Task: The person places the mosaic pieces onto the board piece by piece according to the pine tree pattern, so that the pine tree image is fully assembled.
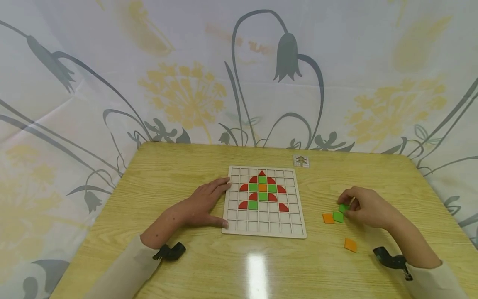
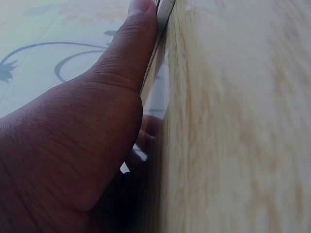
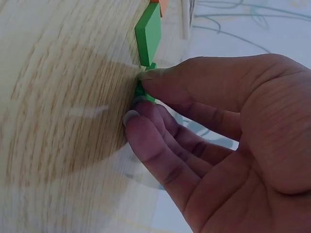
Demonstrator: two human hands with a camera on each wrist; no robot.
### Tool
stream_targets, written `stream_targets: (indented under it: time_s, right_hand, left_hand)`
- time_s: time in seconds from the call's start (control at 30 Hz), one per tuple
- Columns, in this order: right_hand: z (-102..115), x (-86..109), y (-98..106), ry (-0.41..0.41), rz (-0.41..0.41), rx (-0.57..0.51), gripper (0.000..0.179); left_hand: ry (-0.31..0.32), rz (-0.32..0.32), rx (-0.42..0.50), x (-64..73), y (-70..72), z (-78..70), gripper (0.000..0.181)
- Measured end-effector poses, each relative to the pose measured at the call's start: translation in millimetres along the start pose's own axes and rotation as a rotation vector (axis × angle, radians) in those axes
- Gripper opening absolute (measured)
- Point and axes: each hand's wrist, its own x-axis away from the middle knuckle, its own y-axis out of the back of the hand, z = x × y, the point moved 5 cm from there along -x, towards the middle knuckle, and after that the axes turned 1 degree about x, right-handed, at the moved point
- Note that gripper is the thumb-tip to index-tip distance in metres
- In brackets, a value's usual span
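A pale square grid board (image 1: 264, 226) lies on the table, bearing red, green and orange pieces in a tree-like pattern. My left hand (image 1: 203, 205) rests at the board's left edge, fingers extended and thumb (image 2: 129, 48) spread along its near left corner. To the right of the board, my right hand (image 1: 367, 207) pinches a green tile (image 3: 150, 94) at the tabletop, between thumb and fingers that partly hide it. Just beside those fingertips lies another green square tile (image 1: 337, 216), with an orange tile (image 1: 328, 219) next to it.
Nearer the front, a second orange tile (image 1: 350, 245) lies alone on the wooden table (image 1: 209, 265). Behind the board is a small card (image 1: 301, 161) showing a tree pattern. A flower-printed cloth (image 1: 254, 99) hangs along the table's far edge.
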Motion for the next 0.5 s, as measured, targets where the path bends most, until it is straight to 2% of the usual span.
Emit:
stream_targets:
  time_s: [0.27,0.5]
  right_hand:
    - [-2.2,-1.2,-0.8,-0.036,0.016,0.010,0.023]
    - [-4.1,-0.8,-0.2,-0.026,0.018,0.011,0.024]
  left_hand:
    - [0.003,0.001,-0.010,0.5,0.1,-0.4,0.116]
    - [0.005,0.004,-0.007,-0.4,0.6,-0.9,0.115]
